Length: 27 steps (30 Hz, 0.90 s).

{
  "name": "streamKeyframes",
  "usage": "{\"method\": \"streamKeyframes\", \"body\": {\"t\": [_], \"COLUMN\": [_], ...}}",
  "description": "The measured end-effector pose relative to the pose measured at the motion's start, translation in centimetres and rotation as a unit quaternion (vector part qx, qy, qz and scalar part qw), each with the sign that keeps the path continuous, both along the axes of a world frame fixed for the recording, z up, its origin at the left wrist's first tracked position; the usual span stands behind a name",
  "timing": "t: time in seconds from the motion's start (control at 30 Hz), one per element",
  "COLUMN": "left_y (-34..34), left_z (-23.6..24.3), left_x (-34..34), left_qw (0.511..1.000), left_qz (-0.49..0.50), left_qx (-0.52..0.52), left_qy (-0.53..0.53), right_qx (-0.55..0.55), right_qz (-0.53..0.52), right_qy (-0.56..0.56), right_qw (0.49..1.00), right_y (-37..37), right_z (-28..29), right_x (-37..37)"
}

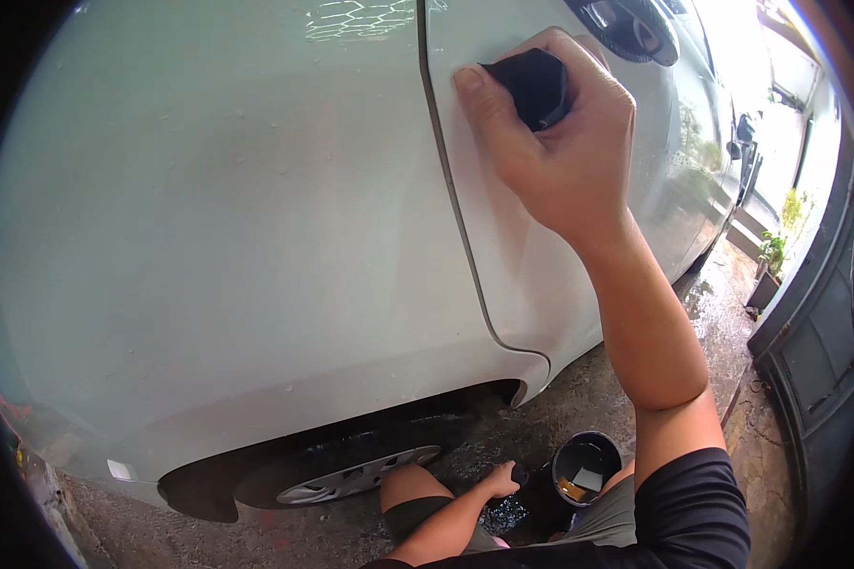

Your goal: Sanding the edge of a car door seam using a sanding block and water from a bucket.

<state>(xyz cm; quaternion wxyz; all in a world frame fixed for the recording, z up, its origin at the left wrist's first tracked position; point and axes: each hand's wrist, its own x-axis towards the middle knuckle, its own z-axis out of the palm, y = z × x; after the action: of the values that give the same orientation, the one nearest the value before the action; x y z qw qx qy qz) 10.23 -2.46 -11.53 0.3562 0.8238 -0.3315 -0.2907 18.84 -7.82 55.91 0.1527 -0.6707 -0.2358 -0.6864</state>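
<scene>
My right hand [569, 161] grips a black pad or sponge [531, 85] against the white car [256, 218], beside the door seam and below the door handle [636, 24]. My left hand [493, 484] is low by the wheel [346, 474], fingers closed on a small dark object [517, 477] too indistinct to name. A dark bucket [605, 448] stands just right of that hand, with grey and yellowish items inside.
Wet concrete ground [759, 446] runs under and beside the car. A dark metal gate [816, 370] is at the right. A potted plant [770, 270] stands farther along, by a white wall. My bent leg [406, 484] is near the rear wheel.
</scene>
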Motion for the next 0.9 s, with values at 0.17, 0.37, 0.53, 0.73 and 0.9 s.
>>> {"method": "streamKeyframes", "body": {"t": [0.17, 0.37, 0.53, 0.73, 0.9], "left_y": [-0.2, -0.8, -0.9, 0.0, -0.3], "left_z": [0.6, 0.5, 0.4, 1.6, 1.3], "left_x": [0.6, 0.6, 0.6, 0.4, 0.0], "left_qw": [0.999, 0.999, 1.0, 1.0, 0.999], "left_qz": [-0.044, -0.032, -0.009, -0.017, -0.022], "left_qx": [0.018, 0.017, -0.012, 0.008, 0.013], "left_qy": [0.019, 0.014, 0.005, 0.013, 0.022], "right_qx": [0.111, 0.012, 0.004, -0.052, -0.01], "right_qz": [0.102, 0.038, 0.068, -0.017, 0.021], "right_qy": [0.115, 0.036, -0.005, -0.002, -0.032], "right_qw": [0.982, 0.999, 0.998, 0.999, 0.999], "right_y": [-1.9, -0.6, 0.0, -1.0, -0.2], "right_z": [-1.0, -0.5, 0.3, -2.9, -3.5], "right_x": [-0.4, 0.3, 1.1, 0.3, 1.2]}}
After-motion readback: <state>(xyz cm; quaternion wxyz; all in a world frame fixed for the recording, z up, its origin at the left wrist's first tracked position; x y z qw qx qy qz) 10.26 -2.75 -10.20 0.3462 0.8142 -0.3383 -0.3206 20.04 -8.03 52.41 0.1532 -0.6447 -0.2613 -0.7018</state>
